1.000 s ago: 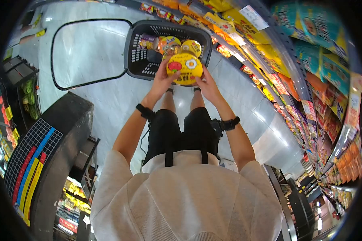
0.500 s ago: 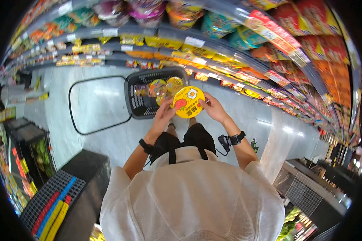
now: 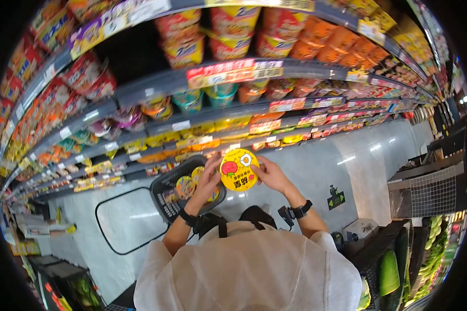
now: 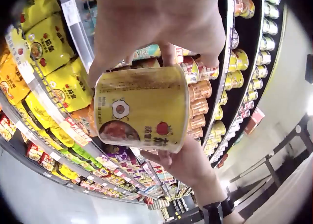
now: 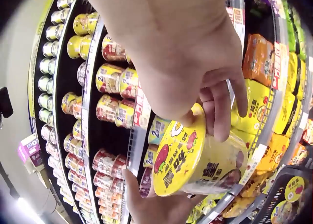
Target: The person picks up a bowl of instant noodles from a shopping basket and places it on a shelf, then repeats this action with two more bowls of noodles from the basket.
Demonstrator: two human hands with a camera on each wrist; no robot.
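A yellow instant noodle cup point(image 3: 239, 170) is held between both hands in front of the person's body, its round lid printed with a tomato and a fried egg. My left hand point(image 3: 208, 179) grips its left side, and my right hand point(image 3: 273, 176) holds the right side with the thumb at the lid's edge. In the left wrist view the cup's printed side wall point(image 4: 139, 109) faces the camera. The right wrist view shows the lid point(image 5: 178, 158) tilted, with fingers around the cup's rim.
Below left on the floor stands a dark shopping basket point(image 3: 161, 199) with several noodle cups point(image 3: 186, 186) inside; its handle point(image 3: 101, 223) lies folded outward. Long shelves point(image 3: 306, 70) of cups and packets run ahead. A produce stand point(image 3: 389, 274) is at the lower right.
The noodle cup has moved away from over the basket, still in both hands. The head view has swung up and right, bringing more of the shelves into sight.
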